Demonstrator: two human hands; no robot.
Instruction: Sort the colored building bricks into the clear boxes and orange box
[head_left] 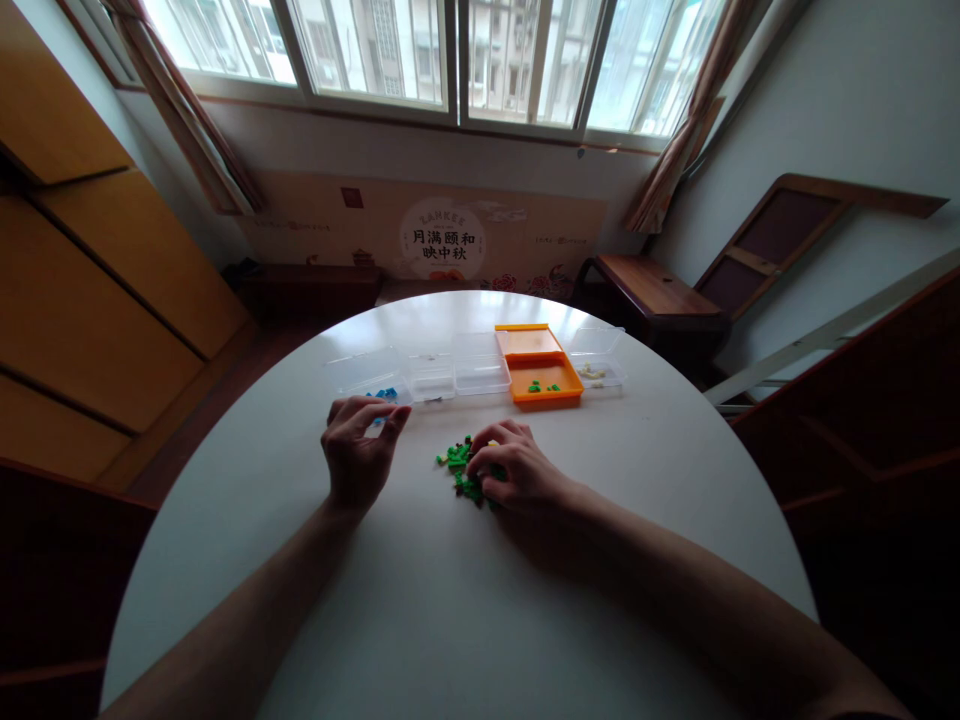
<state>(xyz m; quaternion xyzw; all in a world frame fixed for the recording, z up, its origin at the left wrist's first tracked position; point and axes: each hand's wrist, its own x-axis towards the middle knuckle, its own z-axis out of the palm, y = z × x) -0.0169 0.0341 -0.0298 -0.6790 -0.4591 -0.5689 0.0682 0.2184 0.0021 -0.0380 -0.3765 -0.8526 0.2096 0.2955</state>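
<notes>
Well, on the round white desk (420,620) the left hand (358,450) curls half closed at left, the right hand (521,470) likewise over central small green plastic bricks (455,457); what either grips, I cannot tell. Probably light and stiff, they suit a side pinch

A big round white table (420,610) holds everything up. Its top is smooth, shiny at the far end and darker at the near end. Near the middle sits a messy little pile of toy bricks (456,457), mostly green, with some brown bits mixed in. Part of the pile is covered up. Past it, a row of open boxes stands on the table. From the left there is a clear plastic box (360,375), a smaller clear box (433,383), another see-through box (480,378), a bright orange box (547,401) and one last clear box (611,376).
</notes>
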